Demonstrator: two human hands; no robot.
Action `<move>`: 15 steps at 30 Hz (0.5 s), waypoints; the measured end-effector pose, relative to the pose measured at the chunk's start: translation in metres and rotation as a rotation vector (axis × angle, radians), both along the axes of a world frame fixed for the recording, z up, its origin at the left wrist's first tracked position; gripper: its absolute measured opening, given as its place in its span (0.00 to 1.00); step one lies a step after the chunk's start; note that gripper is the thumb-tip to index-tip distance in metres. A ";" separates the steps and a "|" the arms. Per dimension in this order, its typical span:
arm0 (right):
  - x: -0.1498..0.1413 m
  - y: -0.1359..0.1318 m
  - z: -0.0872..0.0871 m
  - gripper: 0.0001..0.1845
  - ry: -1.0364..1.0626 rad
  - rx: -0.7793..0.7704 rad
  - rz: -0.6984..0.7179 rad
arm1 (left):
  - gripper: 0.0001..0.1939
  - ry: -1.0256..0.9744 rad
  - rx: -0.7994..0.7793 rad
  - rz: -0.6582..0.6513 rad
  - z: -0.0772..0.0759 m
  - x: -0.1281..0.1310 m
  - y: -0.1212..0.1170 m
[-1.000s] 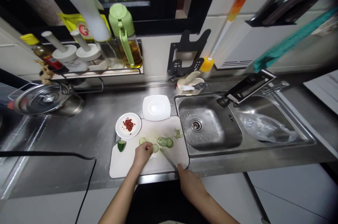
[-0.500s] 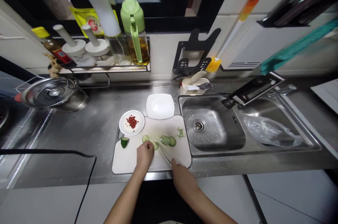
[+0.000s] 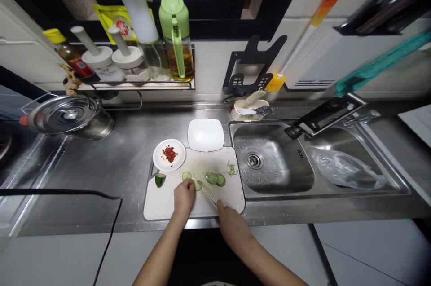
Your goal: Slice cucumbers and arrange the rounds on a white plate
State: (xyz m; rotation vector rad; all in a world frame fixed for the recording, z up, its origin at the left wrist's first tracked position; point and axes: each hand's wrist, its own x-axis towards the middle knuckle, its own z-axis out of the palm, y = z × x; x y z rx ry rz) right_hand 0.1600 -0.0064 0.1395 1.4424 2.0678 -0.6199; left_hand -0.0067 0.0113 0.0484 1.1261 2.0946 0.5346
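On the white cutting board (image 3: 161, 203), my right hand (image 3: 234, 225) is closed around the handle of a knife (image 3: 209, 196). Its thin blade points forward and left, with the tip at a cucumber slice (image 3: 198, 185). My left hand (image 3: 184, 197) has its fingers pinched together at the left edge of that slice. Another cucumber slice (image 3: 186, 176) lies just beyond the left fingertips. Several overlapping cucumber slices (image 3: 215, 179) rest to the right, with thin green peel scraps (image 3: 232, 169) behind them. A dark green cucumber end piece (image 3: 160, 180) sits at the board's left.
A round white plate (image 3: 158, 160) with chopped red bits overlaps the board's back left corner. Behind the board is a square white dish (image 3: 205, 134). The sink (image 3: 274, 160) adjoins on the right. A lidded pot (image 3: 97, 126) and a condiment shelf (image 3: 144, 85) stand at the back left.
The camera view has shifted slightly. The knife tip has moved a little left and forward, over the slice by my left fingers. Both hands stay in nearly the same place.
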 end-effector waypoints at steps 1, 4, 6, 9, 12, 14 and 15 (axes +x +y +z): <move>-0.001 0.000 0.000 0.27 0.001 -0.005 0.002 | 0.09 0.003 -0.004 0.004 0.000 0.000 0.000; -0.004 -0.001 0.001 0.27 0.009 -0.026 0.003 | 0.09 0.016 -0.003 0.010 0.001 0.001 0.000; -0.006 -0.002 0.000 0.26 0.016 -0.028 0.000 | 0.09 0.024 0.001 0.009 0.003 0.002 0.001; -0.007 -0.003 -0.003 0.25 0.023 -0.015 -0.010 | 0.10 0.031 -0.007 0.012 0.004 0.002 0.001; -0.008 -0.003 -0.004 0.24 0.025 -0.006 -0.023 | 0.09 0.033 -0.011 0.011 0.002 0.002 0.001; -0.008 -0.002 -0.002 0.24 0.021 -0.006 -0.023 | 0.09 0.036 -0.003 0.009 0.001 0.002 0.000; -0.008 -0.001 -0.001 0.24 0.015 -0.010 -0.024 | 0.09 0.040 0.002 0.008 0.001 0.002 0.000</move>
